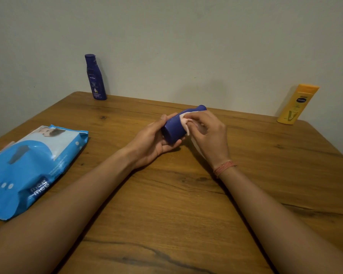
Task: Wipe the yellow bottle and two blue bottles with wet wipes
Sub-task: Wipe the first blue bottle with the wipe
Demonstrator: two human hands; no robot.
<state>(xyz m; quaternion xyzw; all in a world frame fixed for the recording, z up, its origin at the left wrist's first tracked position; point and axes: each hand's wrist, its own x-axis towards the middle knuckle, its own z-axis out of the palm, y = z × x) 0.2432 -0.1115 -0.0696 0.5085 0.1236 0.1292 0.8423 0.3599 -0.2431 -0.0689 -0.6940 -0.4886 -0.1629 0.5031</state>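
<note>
Presently, the left hand (pixel 153 140) is cradling a blue bottle (pixel 176 125) above the middle of the wooden table (pixel 186 194), palm turned up, fingers curling round the bottle's underside and thumb lying along its left flank. The bottle is lying tilted, base toward the near side, cap pointing to the far right. The right hand (pixel 208 133) is pinching a white wet wipe (pixel 184 122) between thumb and bunched fingertips and is pressing it against the bottle's right side, near mid-body. A loose end of the wipe is hanging down below the palm. A red thread band (pixel 224 167) is circling the right wrist.

A second blue bottle (pixel 95 78), labelled Nivea, is standing upright at the far left edge of the table, close to the wall (pixel 186 36), well apart from both hands. The yellow bottle (pixel 297 104), marked Vaseline, is standing at the far right edge, also well apart. A blue pack of wet wipes (pixel 34 167), marked Mee Mee, is lying flat at the near left, just beside the left forearm; whether its flap is sealed cannot be told.
</note>
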